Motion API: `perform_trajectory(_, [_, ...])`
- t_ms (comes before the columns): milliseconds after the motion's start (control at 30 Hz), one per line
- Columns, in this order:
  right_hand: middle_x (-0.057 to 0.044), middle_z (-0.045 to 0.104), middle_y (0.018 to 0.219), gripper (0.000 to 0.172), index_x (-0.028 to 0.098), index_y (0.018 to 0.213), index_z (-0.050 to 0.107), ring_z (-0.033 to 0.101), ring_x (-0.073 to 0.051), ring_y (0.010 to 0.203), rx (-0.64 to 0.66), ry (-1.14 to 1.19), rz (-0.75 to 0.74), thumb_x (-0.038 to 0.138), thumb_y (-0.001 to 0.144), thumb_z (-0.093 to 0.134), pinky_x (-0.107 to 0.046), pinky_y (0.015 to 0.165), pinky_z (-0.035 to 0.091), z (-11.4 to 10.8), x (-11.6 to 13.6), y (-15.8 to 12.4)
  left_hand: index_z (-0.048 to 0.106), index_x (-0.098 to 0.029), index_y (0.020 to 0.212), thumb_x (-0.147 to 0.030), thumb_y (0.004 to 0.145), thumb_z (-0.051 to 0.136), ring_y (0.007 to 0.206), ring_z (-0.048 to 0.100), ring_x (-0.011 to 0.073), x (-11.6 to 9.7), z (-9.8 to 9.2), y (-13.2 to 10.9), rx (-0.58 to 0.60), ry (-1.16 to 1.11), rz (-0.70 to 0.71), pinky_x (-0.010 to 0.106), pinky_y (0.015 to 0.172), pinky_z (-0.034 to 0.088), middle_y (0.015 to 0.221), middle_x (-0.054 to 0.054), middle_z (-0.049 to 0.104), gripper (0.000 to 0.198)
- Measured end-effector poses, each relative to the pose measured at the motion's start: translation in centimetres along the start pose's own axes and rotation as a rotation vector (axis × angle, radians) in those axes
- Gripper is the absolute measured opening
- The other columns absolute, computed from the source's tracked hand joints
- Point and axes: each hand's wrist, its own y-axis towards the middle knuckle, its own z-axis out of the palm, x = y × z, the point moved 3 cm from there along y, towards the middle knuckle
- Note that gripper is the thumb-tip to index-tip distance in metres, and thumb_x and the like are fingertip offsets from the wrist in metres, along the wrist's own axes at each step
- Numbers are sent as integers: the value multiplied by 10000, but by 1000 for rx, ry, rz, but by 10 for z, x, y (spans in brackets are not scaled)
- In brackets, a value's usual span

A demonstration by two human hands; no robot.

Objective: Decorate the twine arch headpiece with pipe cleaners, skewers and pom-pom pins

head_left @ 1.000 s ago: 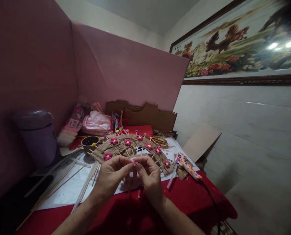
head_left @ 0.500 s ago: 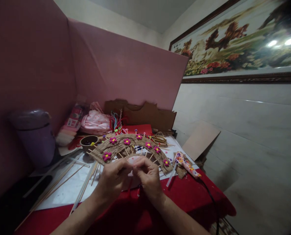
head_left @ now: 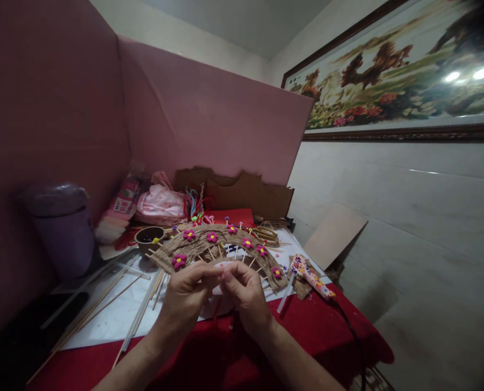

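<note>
My left hand [head_left: 189, 290] and my right hand [head_left: 246, 293] meet at the fingertips over the front of the table. Both are closed in a pinch. Whatever sits between the fingers is too small and too hidden to name. Just behind them stands a fan-shaped piece of twine [head_left: 221, 231] woven over thin wooden sticks. Magenta flowers with yellow centres, such as this flower [head_left: 179, 262], dot its surface. My hands cover the lower middle of the fan.
A flowered glue gun [head_left: 312, 276] with a cord lies at the right. Wooden sticks [head_left: 99, 304] and clear rods rest on white paper at the left. A dark bowl [head_left: 150, 239], a purple bin [head_left: 66, 233] and torn cardboard [head_left: 242, 190] stand behind, and a red cloth [head_left: 307, 326] covers the table.
My fingertips have shifted slightly against each other, with both hands still pinched together. The view has tilted a little; the fan and table things stay in place.
</note>
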Motion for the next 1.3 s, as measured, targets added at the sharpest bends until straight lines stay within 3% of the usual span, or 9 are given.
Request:
perform_trajectory(233, [40,493,540,232,152,672,606,382,-61,471,-52,3,52,360,704,706,-182,447,320,0,1,-1,669,-153,742,-263,705,658,463,497,94,6,-1,1,0,30,-39,196,412,423,568,-14,563,117])
perform_trajectory(433, [-8,597,674,150,162,736,650,550,-113,583,-58,-193,-142,305,778,638,-225,549,448,4,12,-7,665,-162,734,-236,730,627,454,505,93,4,-3,-2,-16,96,55,198,422,417,547,-16,569,84])
perform_trajectory(567, [-16,620,747,76,172,767,654,576,-119,630,-61,-242,-207,244,780,636,-231,590,478,6,14,-9,665,-166,713,-213,729,626,466,509,87,2,-3,-3,-24,97,101,194,437,418,564,-13,584,62])
perform_trajectory(800, [-22,610,820,26,189,764,636,582,-133,728,-50,-275,-319,189,784,620,-235,635,491,8,17,-10,650,-168,872,-243,705,655,502,535,102,7,-2,-1,-12,-64,-29,210,437,447,649,-2,628,183])
perform_trajectory(1000, [-7,562,797,39,200,824,613,546,-117,675,-11,-348,-354,182,817,579,-268,682,483,7,15,-13,660,-145,740,-243,685,653,456,521,95,2,-4,0,-22,-23,-92,208,429,430,555,-7,599,112])
perform_trajectory(1167, [-21,576,804,59,201,814,590,549,-148,764,-16,-492,-444,169,834,544,-288,713,454,6,14,-16,630,-146,682,-236,650,674,422,527,102,2,-3,0,-5,-75,-116,210,411,425,499,-17,588,105])
perform_trajectory(1300, [-8,567,751,94,197,783,560,538,-140,717,-41,-597,-523,133,833,512,-267,654,424,8,16,-19,603,-146,643,-225,628,685,381,520,105,2,1,0,-5,-121,-143,209,390,413,459,-20,584,115])
